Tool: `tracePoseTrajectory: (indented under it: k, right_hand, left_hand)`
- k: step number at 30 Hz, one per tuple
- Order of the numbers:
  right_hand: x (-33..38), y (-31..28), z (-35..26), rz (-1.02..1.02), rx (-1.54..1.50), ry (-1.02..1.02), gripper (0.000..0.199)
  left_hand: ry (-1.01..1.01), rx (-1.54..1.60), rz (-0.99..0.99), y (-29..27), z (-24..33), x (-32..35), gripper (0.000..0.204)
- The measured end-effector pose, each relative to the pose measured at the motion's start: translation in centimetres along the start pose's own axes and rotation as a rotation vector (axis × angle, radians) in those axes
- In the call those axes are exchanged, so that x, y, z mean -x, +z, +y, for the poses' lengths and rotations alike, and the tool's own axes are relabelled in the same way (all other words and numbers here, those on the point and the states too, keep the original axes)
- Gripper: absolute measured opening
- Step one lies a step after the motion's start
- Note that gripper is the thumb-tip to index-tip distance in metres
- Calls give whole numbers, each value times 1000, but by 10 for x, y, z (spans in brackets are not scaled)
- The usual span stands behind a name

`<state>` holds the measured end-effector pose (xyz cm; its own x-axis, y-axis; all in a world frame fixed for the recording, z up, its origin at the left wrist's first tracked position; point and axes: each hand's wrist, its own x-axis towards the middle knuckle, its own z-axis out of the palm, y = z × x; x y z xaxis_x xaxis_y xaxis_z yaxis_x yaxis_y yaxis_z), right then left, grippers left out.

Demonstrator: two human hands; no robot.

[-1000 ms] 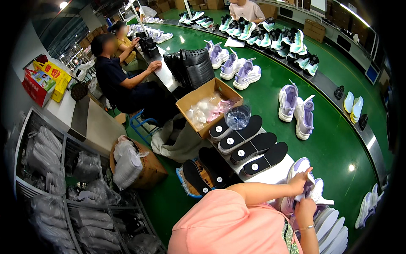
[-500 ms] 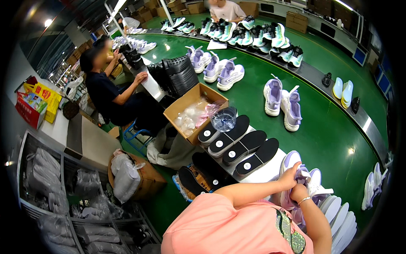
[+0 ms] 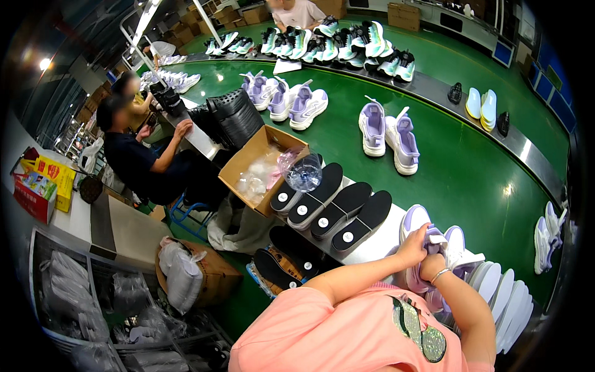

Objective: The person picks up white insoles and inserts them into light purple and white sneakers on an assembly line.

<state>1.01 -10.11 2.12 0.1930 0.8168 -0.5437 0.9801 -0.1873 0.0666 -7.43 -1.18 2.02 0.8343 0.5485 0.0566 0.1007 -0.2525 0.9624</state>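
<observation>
A white and lilac sneaker [image 3: 413,218] stands at the near right edge of the work surface, toe pointing away from me. My left hand [image 3: 414,248] is closed on the collar and tongue of this sneaker. Close against it, my right hand [image 3: 435,266], with a bracelet at the wrist, is curled at the shoe's opening; its fingertips are hidden inside. A second white and lilac sneaker [image 3: 455,239] stands just to the right, partly covered by my hands. Beside my right forearm lies a fanned row of white sole-shaped pieces [image 3: 505,304].
Banded black insoles [image 3: 365,217] lie left of my hands, near an open carton [image 3: 248,167] of plastic wrap. Lilac sneakers [image 3: 400,139] stand on the green table [image 3: 458,186]. A conveyor [image 3: 427,93] with green-black shoes curves behind. A co-worker [image 3: 133,149] sits at left.
The whole view has shifted, so the table and shoes sit farther left and higher. Both hands stay on the same sneaker, with only slight movement at its opening.
</observation>
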Motion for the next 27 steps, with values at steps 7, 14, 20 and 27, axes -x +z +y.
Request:
tracePoseTrajectory:
  k: [7,14,20,27]
  right_hand:
    - [45,-42,-12,-180,-285,-53,25]
    - [43,-3,-1,-236,-508,-23,33]
    - [50,-12,-9,-172,-516,0,36]
    - [66,-25,-19,-21,-545,67,29]
  left_hand:
    - [20,-66,1,2,-9,4,66]
    - [54,-31,-44,9,-5,0,64]
    - [66,-81,-9,6,-6,5,58]
    - [-51,168,-72,1,-6,-4,24]
